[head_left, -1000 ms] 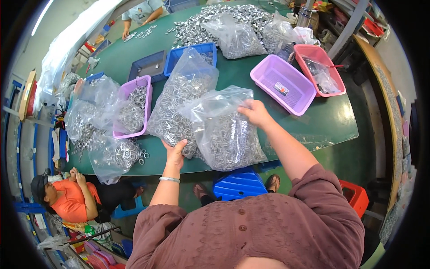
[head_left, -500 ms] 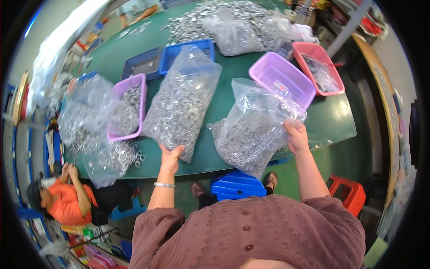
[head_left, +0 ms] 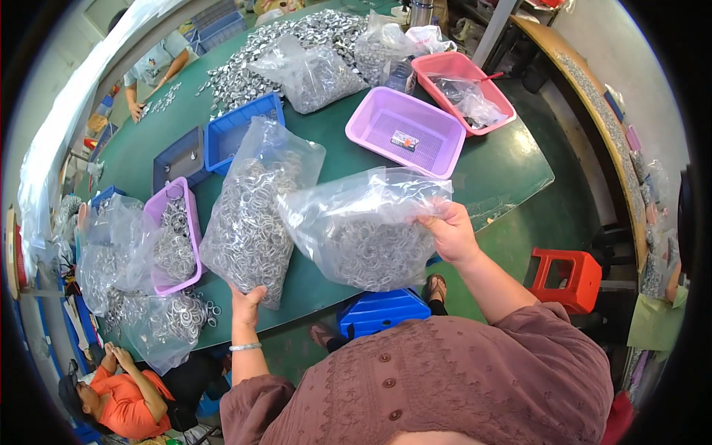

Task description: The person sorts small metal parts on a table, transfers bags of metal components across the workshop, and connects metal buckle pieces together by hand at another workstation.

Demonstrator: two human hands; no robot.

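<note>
Two clear plastic bags full of grey metal rings are in front of me. The left bag (head_left: 256, 222) lies slanted on the green table. At its near lower corner, my left hand (head_left: 246, 302) grips it, with the thumb showing and the fingers mostly hidden by the bag. My right hand (head_left: 449, 231) is closed on the upper right edge of the right bag (head_left: 363, 256). That bag's loose upper part stretches leftward, overlapping the left bag's side. Its rings bulge near the table's front edge.
Left on the green table (head_left: 326, 156) are a purple basket (head_left: 194, 241) of rings and more bags. Beyond are blue and grey trays, a purple basket (head_left: 404, 130), a pink basket (head_left: 467, 96) and heaped metal pieces. Two co-workers sit around. Blue and red stools (head_left: 567, 280) stand nearby.
My right hand has drawn its bag left against the other bag and turned it, so its top part now spreads sideways. My left hand stays at its bag's corner. The view has shifted.
</note>
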